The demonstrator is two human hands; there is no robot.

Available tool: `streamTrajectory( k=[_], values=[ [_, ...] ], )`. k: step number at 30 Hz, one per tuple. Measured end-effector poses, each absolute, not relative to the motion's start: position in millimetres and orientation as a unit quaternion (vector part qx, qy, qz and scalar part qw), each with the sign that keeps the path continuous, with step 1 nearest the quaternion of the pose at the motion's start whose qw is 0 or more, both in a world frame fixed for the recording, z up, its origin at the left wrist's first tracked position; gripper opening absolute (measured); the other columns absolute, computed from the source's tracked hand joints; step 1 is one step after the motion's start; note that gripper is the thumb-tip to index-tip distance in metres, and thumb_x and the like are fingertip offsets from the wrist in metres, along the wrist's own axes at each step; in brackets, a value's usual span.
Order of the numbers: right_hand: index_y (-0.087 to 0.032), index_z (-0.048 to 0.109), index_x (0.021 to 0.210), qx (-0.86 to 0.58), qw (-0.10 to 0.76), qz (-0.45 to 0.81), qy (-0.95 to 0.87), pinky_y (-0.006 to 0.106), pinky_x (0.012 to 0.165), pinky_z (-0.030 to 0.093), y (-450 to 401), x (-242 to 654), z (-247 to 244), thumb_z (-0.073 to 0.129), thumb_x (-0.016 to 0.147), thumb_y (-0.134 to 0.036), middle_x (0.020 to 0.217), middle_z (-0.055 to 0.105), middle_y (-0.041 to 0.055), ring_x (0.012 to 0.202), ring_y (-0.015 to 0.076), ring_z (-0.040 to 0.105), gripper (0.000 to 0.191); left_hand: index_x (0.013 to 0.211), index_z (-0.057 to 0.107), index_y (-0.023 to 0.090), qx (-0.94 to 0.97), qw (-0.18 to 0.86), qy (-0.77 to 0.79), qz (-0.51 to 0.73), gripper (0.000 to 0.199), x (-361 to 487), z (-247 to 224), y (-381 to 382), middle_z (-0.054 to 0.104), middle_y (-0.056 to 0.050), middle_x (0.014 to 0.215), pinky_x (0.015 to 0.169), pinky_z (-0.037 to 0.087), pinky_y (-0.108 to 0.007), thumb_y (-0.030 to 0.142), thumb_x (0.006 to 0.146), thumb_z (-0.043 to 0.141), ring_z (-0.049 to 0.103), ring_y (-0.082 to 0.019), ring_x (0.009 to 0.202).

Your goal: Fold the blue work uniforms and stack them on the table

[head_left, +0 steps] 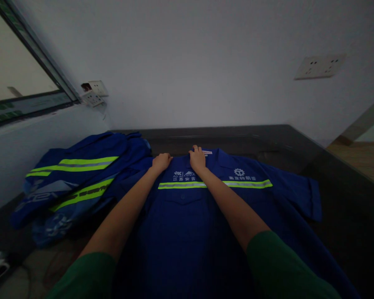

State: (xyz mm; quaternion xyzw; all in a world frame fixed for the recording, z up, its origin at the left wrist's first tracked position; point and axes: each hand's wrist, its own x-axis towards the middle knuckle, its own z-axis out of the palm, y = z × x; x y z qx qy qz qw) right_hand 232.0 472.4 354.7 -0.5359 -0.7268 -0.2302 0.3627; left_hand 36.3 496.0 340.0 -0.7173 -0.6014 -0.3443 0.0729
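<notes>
A blue short-sleeved work shirt [180,224] lies spread out, front up, with a yellow-green and silver reflective band across its chest and white print above the band. My left hand [162,162] is closed on the shirt's shoulder, on the left side of the picture. At the collar my right hand [197,160] has its fingers closed round the collar edge, close to a pale neck label [207,152]. The sleeve on the right side lies stretched out. My left forearm hides part of the other sleeve.
More blue garments with reflective bands [90,164] are heaped on the left. Everything lies on a dark tabletop [268,143] against a pale wall [187,62]. Wall sockets [319,66] are on the right, others [95,93] by the window on the left.
</notes>
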Motion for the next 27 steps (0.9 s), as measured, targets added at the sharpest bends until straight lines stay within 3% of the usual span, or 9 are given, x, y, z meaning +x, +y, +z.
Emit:
streamTrajectory(
  k=[5, 9, 13, 20, 27],
  values=[
    [-0.015, 0.069, 0.109, -0.542, 0.270, -0.296, -0.739, 0.046, 0.094, 0.040, 458.5, 226.6, 357.2, 0.031, 0.093, -0.012, 0.139, 0.049, 0.0150, 0.124, 0.0321, 0.041, 0.041, 0.100, 0.060, 0.019, -0.701, 0.099, -0.628, -0.323, 0.027, 41.0, 339.1, 482.4, 0.068, -0.015, 0.097, 0.078, 0.048, -0.037, 0.040, 0.092, 0.047, 0.066, -0.030, 0.093],
    [-0.012, 0.065, 0.116, -0.522, 0.254, -0.301, -0.756, 0.041, 0.102, 0.035, 453.1, 222.1, 355.3, 0.029, 0.094, -0.011, 0.143, 0.046, 0.0139, 0.132, 0.0277, 0.036, 0.042, 0.097, 0.060, 0.019, -0.706, 0.124, -0.614, -0.330, 0.021, 42.8, 339.7, 476.7, 0.066, -0.014, 0.103, 0.081, 0.047, -0.036, 0.036, 0.091, 0.049, 0.064, -0.029, 0.098],
    [-0.010, 0.060, 0.123, -0.506, 0.220, -0.287, -0.784, 0.039, 0.108, 0.028, 455.4, 222.5, 346.8, 0.030, 0.095, -0.011, 0.135, 0.054, 0.0143, 0.128, 0.0223, 0.045, 0.041, 0.094, 0.062, 0.018, -0.702, 0.173, -0.596, -0.350, 0.019, 43.8, 337.6, 476.3, 0.065, -0.013, 0.106, 0.085, 0.046, -0.033, 0.032, 0.091, 0.050, 0.061, -0.026, 0.103],
    [-0.013, 0.056, 0.130, -0.504, 0.218, -0.292, -0.783, 0.046, 0.113, 0.018, 458.3, 230.6, 341.1, 0.031, 0.096, -0.014, 0.140, 0.051, 0.0125, 0.131, 0.0223, 0.043, 0.042, 0.096, 0.065, 0.018, -0.700, 0.135, -0.603, -0.358, 0.030, 32.1, 341.8, 484.8, 0.070, -0.010, 0.094, 0.073, 0.047, -0.027, 0.038, 0.095, 0.044, 0.066, -0.023, 0.090],
    [-0.014, 0.057, 0.129, -0.492, 0.244, -0.295, -0.782, 0.045, 0.113, 0.022, 458.0, 232.2, 339.6, 0.033, 0.096, -0.020, 0.141, 0.049, 0.0116, 0.130, 0.0228, 0.044, 0.041, 0.090, 0.067, 0.018, -0.707, 0.151, -0.591, -0.358, 0.037, 26.1, 337.3, 485.5, 0.069, -0.010, 0.093, 0.071, 0.046, -0.027, 0.039, 0.097, 0.037, 0.065, -0.023, 0.088]
  ],
)
